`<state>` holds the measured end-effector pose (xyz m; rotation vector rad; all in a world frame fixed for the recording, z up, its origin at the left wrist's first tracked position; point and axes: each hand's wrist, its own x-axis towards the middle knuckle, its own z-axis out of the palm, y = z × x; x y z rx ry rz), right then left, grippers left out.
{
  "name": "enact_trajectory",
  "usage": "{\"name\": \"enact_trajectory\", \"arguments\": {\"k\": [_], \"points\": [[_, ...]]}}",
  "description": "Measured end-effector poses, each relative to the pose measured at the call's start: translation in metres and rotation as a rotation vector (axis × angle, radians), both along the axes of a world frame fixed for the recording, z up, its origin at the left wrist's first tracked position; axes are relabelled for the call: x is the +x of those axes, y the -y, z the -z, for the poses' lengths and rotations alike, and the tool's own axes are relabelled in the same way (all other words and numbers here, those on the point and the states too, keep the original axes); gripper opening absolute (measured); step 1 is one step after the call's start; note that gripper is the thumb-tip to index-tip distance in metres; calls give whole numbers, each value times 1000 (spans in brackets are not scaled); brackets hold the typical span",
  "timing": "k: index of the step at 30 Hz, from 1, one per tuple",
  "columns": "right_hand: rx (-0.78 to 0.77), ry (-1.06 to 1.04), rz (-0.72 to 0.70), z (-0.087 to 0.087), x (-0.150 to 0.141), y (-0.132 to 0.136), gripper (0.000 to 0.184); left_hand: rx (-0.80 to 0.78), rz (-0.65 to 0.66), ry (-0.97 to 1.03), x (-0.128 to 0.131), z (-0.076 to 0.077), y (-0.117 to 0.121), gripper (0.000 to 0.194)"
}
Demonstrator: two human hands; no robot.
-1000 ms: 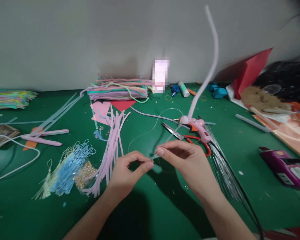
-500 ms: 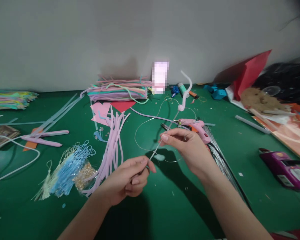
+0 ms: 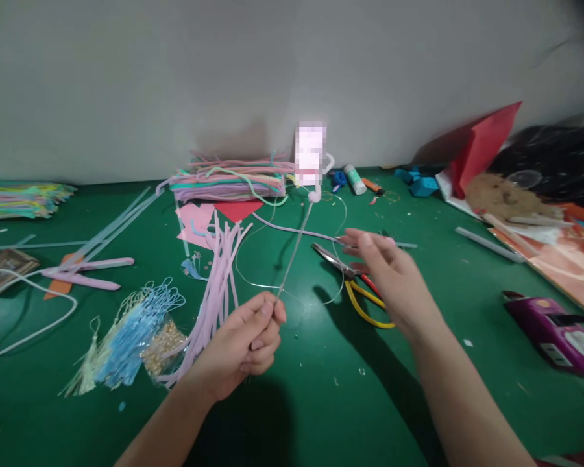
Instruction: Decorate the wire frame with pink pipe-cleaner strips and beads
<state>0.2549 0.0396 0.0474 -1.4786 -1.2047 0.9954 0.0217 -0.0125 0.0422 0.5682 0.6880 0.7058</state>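
My left hand (image 3: 253,340) is closed around the lower end of a thin wire stem (image 3: 294,250), which leans up and away from me. A white pipe cleaner (image 3: 315,194) is curled at the stem's top, its upper end bent in front of the pixelated bright screen. To the right, my right hand (image 3: 392,272) hovers open with fingers stretched and nothing in them. Pliers (image 3: 365,311) with yellow and red handles lie beside and partly beneath it. Most of the pink glue gun is hidden behind this hand. A loop of fine wire (image 3: 237,259) rests behind the stem.
Lilac pipe cleaners (image 3: 219,272) lie left of centre, with blue tassels (image 3: 126,344) and a bag of gold beads (image 3: 163,347) beside them. A pastel bundle (image 3: 228,185) sits by the wall. At right are a purple power strip (image 3: 555,331) and a red paper piece (image 3: 486,149).
My right hand has let go of the stem and moved right, its fingers opening. The stem's tip has swung left and now stands steeper. The pliers' handles have come into view.
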Motion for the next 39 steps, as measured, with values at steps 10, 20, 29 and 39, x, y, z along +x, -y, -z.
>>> {"name": "enact_trajectory", "arguments": {"k": [10,20,29,39], "points": [[-146,1081,285,39,78,-7,62,86,-62,-87,1,5,0,24],[-216,1076,182,58,69,-19,53,117,-100,-156,2,7,-1,19],[-243,967,320,49,52,-24,49,105,-144,-174,5,11,-3,20],[13,631,460,10,8,12,41,64,-238,-176,8,10,-6,24]]}}
